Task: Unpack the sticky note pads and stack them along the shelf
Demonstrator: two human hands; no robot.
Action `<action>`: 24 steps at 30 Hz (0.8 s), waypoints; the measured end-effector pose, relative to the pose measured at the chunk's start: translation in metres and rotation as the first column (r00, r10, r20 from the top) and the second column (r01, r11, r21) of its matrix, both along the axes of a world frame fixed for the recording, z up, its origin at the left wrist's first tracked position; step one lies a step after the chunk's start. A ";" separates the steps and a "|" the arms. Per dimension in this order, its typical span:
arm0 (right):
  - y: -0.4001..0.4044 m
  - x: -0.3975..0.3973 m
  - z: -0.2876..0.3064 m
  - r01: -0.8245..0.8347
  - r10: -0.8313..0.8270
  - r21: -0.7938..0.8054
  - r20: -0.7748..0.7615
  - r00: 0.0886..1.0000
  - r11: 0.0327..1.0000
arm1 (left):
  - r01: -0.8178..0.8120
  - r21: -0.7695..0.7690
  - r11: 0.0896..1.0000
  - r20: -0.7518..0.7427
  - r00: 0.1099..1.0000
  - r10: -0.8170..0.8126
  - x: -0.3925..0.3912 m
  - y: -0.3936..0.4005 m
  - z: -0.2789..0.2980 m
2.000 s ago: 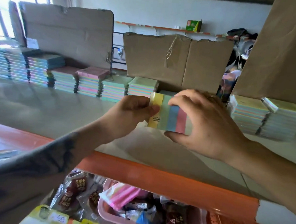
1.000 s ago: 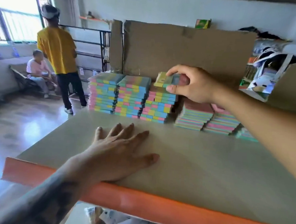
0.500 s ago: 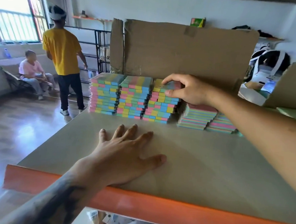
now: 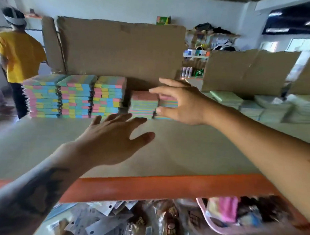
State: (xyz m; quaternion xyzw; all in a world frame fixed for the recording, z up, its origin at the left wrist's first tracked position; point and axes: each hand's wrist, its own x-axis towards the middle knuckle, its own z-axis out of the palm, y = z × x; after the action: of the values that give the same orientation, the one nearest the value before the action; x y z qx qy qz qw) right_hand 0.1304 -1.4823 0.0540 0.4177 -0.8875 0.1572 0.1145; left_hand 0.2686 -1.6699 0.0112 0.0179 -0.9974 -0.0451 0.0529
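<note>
Left hand (image 4: pixel 113 140) hovers open, fingers spread, over the shelf (image 4: pixel 194 148); right hand (image 4: pixel 180 102), fingers spread and empty, reaches beside low sticky note pad stacks (image 4: pixel 144 104) near the shelf's back edge.

Big cardboard sheet (image 4: pixel 118 48) propped up just past both hands, another torn cardboard piece (image 4: pixel 247 70) further right. Someone in a yellow shirt (image 4: pixel 18 54) stands way off left. Under the hands, wrapped snack packets (image 4: pixel 144 224) and a pink basket (image 4: pixel 214 228).
</note>
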 end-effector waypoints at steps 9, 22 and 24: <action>0.229 0.011 -0.039 0.226 -0.229 0.111 0.019 0.973 0.968 | 0.164 0.068 0.984 -0.060 0.985 -0.160 -0.054 0.181 -0.008; 0.491 0.003 -0.052 0.486 -0.493 0.089 0.082 0.866 0.869 | 0.346 0.189 0.919 -0.007 0.936 -0.351 -0.148 0.418 -0.022; 0.524 -0.001 -0.052 0.524 -0.530 0.084 0.087 0.843 0.848 | 0.385 0.210 0.899 0.009 0.918 -0.396 -0.165 0.457 -0.018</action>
State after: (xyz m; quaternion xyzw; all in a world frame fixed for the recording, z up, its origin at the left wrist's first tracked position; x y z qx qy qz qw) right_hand 0.1297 -0.9578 0.0015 0.1519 -0.9770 0.1164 0.0936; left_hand 0.1037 -1.2126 -0.0069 -0.1760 -0.9718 -0.1561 0.0151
